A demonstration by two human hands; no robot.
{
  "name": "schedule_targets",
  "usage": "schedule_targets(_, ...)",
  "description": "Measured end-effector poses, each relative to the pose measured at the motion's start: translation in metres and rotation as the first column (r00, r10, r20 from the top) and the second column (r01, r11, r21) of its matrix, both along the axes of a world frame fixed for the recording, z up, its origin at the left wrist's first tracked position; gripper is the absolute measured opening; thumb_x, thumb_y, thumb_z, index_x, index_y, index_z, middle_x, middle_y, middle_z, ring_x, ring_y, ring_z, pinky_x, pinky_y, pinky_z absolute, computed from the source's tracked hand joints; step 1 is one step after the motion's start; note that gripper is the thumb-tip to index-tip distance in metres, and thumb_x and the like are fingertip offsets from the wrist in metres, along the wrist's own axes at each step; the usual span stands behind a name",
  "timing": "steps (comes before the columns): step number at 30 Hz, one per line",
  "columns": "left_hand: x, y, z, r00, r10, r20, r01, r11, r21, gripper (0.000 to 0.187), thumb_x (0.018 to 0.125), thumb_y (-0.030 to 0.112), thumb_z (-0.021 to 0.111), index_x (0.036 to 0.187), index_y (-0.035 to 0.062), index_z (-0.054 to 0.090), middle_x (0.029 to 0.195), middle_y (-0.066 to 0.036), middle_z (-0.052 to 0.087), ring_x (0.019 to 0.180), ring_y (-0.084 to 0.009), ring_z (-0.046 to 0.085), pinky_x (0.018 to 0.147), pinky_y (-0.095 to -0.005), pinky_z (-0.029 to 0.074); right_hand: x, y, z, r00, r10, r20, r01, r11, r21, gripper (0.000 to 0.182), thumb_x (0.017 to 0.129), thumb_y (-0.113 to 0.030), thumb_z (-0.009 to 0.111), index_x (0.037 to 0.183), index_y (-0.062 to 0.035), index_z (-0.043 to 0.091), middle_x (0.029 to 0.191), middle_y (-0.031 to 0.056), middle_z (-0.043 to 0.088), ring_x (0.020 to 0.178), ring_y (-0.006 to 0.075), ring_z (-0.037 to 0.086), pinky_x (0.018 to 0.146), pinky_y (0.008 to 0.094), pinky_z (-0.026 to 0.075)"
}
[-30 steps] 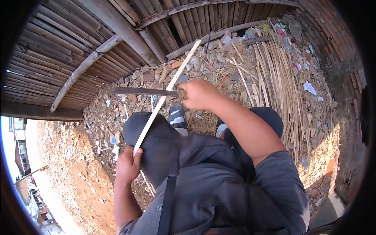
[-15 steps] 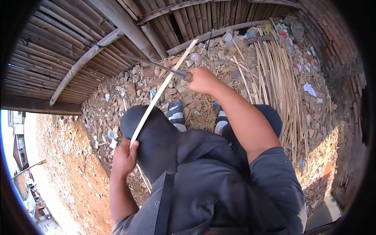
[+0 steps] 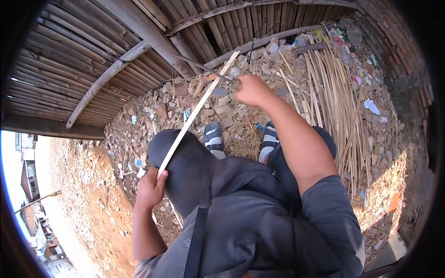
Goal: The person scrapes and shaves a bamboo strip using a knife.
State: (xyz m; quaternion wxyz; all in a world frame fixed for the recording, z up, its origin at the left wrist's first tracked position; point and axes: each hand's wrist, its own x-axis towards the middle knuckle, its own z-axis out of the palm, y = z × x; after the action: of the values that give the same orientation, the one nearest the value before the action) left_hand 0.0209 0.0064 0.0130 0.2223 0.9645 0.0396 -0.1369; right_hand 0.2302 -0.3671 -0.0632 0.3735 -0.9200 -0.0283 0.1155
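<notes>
A long pale strip [image 3: 197, 111] runs slantwise across my covered knee. Its lower end is gripped in my left hand [image 3: 150, 187], fingers wrapped round it and thumb on top. My right hand [image 3: 251, 90] is closed round the handle of a knife [image 3: 204, 68], whose dark blade points up and left. The blade crosses the strip near its upper end. Whether the edge cuts into the strip cannot be made out.
A heap of long split strips [image 3: 336, 97] lies on the rubble at the right. Bamboo slat panels [image 3: 69, 69] with poles stand ahead and left. A brick wall [image 3: 394, 41] is at the right. Two sandalled feet [image 3: 213, 137] rest on the debris.
My right hand and the knife have moved slightly right and up in view. The whole scene has shifted a little to the right. Both hands keep their hold.
</notes>
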Motion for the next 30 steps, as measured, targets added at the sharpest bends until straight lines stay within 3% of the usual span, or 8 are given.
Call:
schedule_targets(5,0.001,-0.008,-0.005,0.999,-0.020,0.048,0.021,1.000,-0.017,0.045,0.103,0.041,0.061,0.086,-0.0006,0.054,0.070,-0.023,0.062,0.066,-0.0442,0.061,0.062,-0.0485,0.047,-0.046,0.040,0.053,0.928,0.372,0.033,-0.350,0.897,-0.271,0.037,0.077,-0.019,0.068,0.112,-0.0070,0.073,0.109,0.0188,0.075,0.101,0.0391,0.071,0.090,0.0483,0.057)
schedule_targets(8,-0.009,-0.009,-0.010,0.997,0.017,0.073,-0.020,0.999,0.034,0.044,0.102,0.039,0.065,0.086,-0.0001,0.054,0.071,-0.024,0.063,0.067,-0.0466,0.062,0.061,-0.0507,0.047,-0.019,0.017,0.004,0.985,0.121,0.121,-0.110,0.990,-0.092,0.033,0.077,-0.019,0.068,0.106,-0.0054,0.073,0.107,0.0195,0.074,0.100,0.0394,0.071,0.090,0.0488,0.057)
schedule_targets(9,-0.008,-0.010,-0.011,0.996,0.034,0.086,-0.039,0.997,0.059,0.043,0.101,0.039,0.065,0.086,0.0000,0.054,0.071,-0.024,0.063,0.067,-0.0469,0.063,0.061,-0.0512,0.048,-0.011,0.008,0.012,0.997,0.077,0.011,-0.077,0.996,-0.052,0.035,0.077,-0.020,0.068,0.109,-0.0066,0.073,0.105,0.0208,0.074,0.099,0.0401,0.070,0.090,0.0495,0.056)
schedule_targets(12,-0.009,-0.004,-0.013,0.994,0.007,0.105,-0.016,0.996,0.086,0.043,0.100,0.039,0.066,0.087,0.0003,0.054,0.071,-0.025,0.063,0.069,-0.0477,0.064,0.061,-0.0523,0.048,-0.011,0.003,0.005,0.999,0.047,0.023,-0.044,0.994,-0.104,0.034,0.078,-0.019,0.067,0.110,-0.0081,0.073,0.103,0.0218,0.074,0.098,0.0405,0.070,0.089,0.0500,0.056)
schedule_targets(17,-0.003,0.000,-0.011,0.997,-0.005,0.077,0.010,0.998,-0.065,0.045,0.101,0.039,0.066,0.084,-0.0004,0.053,0.066,-0.021,0.059,0.061,-0.0393,0.058,0.059,-0.0471,0.046,-0.048,0.039,0.047,0.897,0.433,0.087,-0.404,0.884,-0.234,0.035,0.075,-0.016,0.067,0.108,-0.0090,0.073,0.097,0.0221,0.073,0.096,0.0409,0.070,0.086,0.0518,0.056)
schedule_targets(21,-0.001,0.006,-0.002,0.999,0.005,-0.048,-0.010,0.993,-0.114,0.048,0.104,0.044,0.060,0.087,-0.0010,0.054,0.066,-0.018,0.056,0.062,-0.0317,0.053,0.061,-0.0435,0.044,-0.021,0.009,0.012,0.973,0.190,0.133,-0.180,0.980,-0.081,0.050,0.075,-0.021,0.070,0.123,-0.0051,0.071,0.106,0.0238,0.074,0.101,0.0405,0.070,0.091,0.0473,0.057)
schedule_targets(24,0.004,0.004,0.007,0.995,0.024,-0.093,-0.033,0.994,-0.101,0.050,0.105,0.045,0.058,0.086,-0.0010,0.053,0.065,-0.017,0.053,0.062,-0.0265,0.051,0.061,-0.0419,0.043,-0.008,-0.001,0.020,0.999,0.040,-0.014,-0.040,0.997,-0.065,0.057,0.075,-0.021,0.070,0.129,-0.0025,0.068,0.110,0.0245,0.073,0.103,0.0403,0.070,0.093,0.0459,0.056)
schedule_targets(30,0.007,0.027,-0.011,0.988,-0.048,-0.149,0.005,0.960,-0.281,0.053,0.108,0.049,0.050,0.085,0.0022,0.054,0.068,-0.002,0.051,0.066,-0.0145,0.046,0.061,-0.0336,0.041,-0.034,0.025,0.034,0.947,0.306,0.094,-0.290,0.945,-0.155,0.039,0.074,-0.022,0.070,0.110,-0.0066,0.074,0.097,0.0226,0.074,0.096,0.0412,0.070,0.086,0.0485,0.057)
